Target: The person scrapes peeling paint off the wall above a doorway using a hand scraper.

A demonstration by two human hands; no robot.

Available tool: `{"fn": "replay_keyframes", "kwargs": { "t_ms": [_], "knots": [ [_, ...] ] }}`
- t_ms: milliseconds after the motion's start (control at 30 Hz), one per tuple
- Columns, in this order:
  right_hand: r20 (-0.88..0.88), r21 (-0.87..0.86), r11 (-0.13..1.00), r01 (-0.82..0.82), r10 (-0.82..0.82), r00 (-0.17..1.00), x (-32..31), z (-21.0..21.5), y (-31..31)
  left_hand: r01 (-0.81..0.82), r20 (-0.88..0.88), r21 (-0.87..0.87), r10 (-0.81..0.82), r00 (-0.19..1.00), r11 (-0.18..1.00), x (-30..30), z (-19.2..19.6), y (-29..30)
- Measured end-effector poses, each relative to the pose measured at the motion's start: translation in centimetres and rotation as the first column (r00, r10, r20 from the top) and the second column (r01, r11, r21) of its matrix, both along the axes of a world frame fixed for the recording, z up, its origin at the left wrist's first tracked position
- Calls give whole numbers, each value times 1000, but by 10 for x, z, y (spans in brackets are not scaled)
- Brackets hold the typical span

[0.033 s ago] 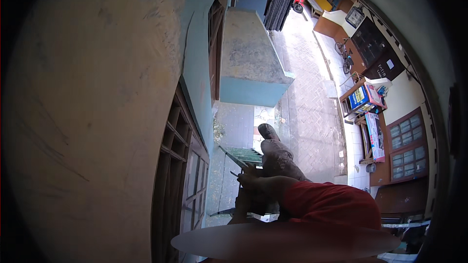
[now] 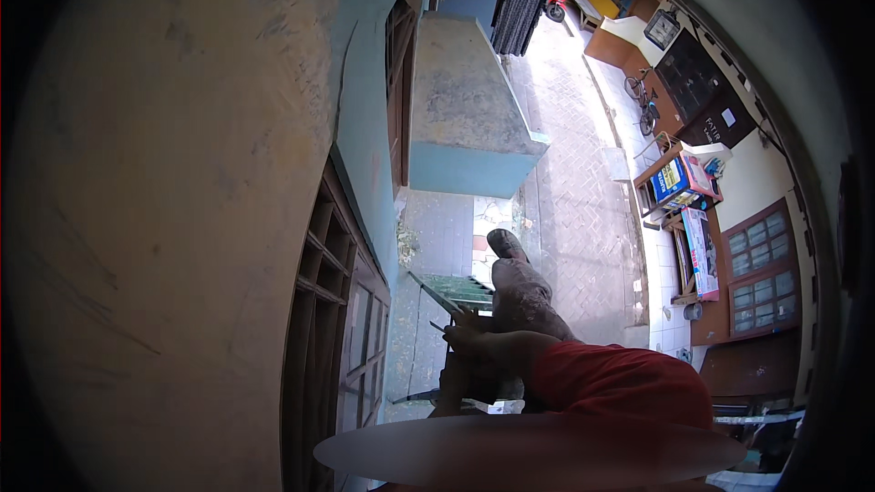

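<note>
My right hand is closed at the end of a bare forearm that comes out of a red sleeve. A thin, dark, pointed piece, like a blade or sliver, sticks out leftward from its fingers. Just above, a long narrow greenish strip slants up and left from the hands. My left forearm rises from below toward the same spot. Shadow and the right hand hide my left hand's fingers. Beyond the hands stretches a leg in dark, stained trousers, ending in a dark foot.
Left of the hands is a wall with a wood-framed window. A green slatted object lies beside the leg. Farther off are a concrete block, a paved lane, hanging clothes, a bicycle and a loaded rack.
The leg and foot appear slightly farther right. Both arms and the thin pieces at the hands stay in nearly the same place.
</note>
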State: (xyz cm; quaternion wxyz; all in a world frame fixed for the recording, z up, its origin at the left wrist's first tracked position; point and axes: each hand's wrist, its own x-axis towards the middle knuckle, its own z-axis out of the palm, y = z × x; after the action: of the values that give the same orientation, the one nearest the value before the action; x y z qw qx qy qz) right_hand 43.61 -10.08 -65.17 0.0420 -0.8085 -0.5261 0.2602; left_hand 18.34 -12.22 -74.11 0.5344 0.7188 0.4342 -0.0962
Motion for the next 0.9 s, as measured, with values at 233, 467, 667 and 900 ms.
{"fn": "replay_keyframes", "kwargs": {
  "t_ms": [233,467,667,900],
  "knots": [
    [-19,66,995,71,-70,997,3,-27,-10,22,-47,-57,-25,999,998,25,5,-13],
    [-28,171,982,81,-77,997,-8,-24,-7,5,-70,-71,-10,997,997,58,4,-6],
    [-112,12,993,114,-112,987,-1,-39,-15,-12,-89,-81,5,996,997,92,18,5],
    [-191,-85,995,48,-64,980,10,-40,-14,22,-70,115,-14,997,993,104,23,7]
  ]
}}
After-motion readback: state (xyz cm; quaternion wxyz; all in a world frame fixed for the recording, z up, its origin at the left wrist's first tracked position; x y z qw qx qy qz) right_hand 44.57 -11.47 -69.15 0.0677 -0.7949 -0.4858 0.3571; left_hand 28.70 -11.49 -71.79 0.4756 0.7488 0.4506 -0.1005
